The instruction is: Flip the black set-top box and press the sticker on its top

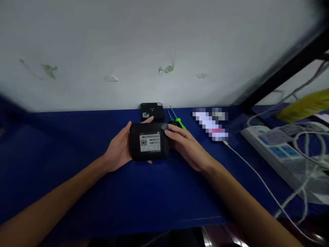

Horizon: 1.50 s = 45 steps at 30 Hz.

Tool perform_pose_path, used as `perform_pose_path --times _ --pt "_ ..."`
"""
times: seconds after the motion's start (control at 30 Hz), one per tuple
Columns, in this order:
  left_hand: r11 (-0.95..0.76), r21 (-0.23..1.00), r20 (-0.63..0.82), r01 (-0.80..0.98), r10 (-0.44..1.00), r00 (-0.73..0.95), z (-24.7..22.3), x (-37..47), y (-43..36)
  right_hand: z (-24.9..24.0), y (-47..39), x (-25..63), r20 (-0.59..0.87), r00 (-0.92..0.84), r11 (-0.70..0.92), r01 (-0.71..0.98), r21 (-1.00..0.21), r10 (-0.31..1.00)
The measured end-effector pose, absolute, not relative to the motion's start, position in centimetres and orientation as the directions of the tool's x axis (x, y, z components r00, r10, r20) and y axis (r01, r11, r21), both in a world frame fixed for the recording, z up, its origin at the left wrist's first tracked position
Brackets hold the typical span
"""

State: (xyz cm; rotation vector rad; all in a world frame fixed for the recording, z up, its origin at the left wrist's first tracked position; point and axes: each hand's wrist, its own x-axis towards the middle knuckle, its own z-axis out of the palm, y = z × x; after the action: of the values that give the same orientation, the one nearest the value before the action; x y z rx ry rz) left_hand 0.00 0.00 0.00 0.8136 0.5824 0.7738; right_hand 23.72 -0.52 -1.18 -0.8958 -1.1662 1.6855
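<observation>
A black box-shaped device (149, 154) with a white printed label is held above the blue table, label facing up. My left hand (118, 150) grips its left side, with fingers partly hidden beneath it. On the right side, my right hand (187, 145) holds the device, its thumb or a finger at the upper right corner. Just behind the held device, a second black device (152, 111) lies near the wall. Two screwdrivers, one with a bright green handle (180, 123) and one with a dark handle (172, 120), lie behind my right hand.
A phone with a pixelated screen (210, 125) lies to the right, a white cable (252, 168) plugged into it. Farther right are a white and blue box (277, 151), tangled cables and a yellow object (305, 105). A pale wall (141, 44) borders the blue table (144, 195) at the back.
</observation>
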Motion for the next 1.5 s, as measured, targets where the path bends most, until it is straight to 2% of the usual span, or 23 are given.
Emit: perform_pose_path --times 0.73,1.07,1.5 --pt "0.434 0.822 -0.125 -0.370 0.770 0.626 -0.7 -0.3 0.1 -1.4 -0.5 23.6 -0.038 -0.342 -0.120 -0.223 -0.967 0.939" --pt "0.444 0.815 -0.140 -0.373 0.775 0.616 -0.5 -0.1 0.1 -1.6 -0.5 23.7 -0.020 -0.353 -0.080 -0.157 -0.984 0.935" --pt "0.411 0.829 -0.117 -0.380 0.791 0.601 -1.0 -0.4 0.2 -1.5 -0.6 23.4 -0.016 -0.322 -0.084 -0.199 -0.976 0.947"
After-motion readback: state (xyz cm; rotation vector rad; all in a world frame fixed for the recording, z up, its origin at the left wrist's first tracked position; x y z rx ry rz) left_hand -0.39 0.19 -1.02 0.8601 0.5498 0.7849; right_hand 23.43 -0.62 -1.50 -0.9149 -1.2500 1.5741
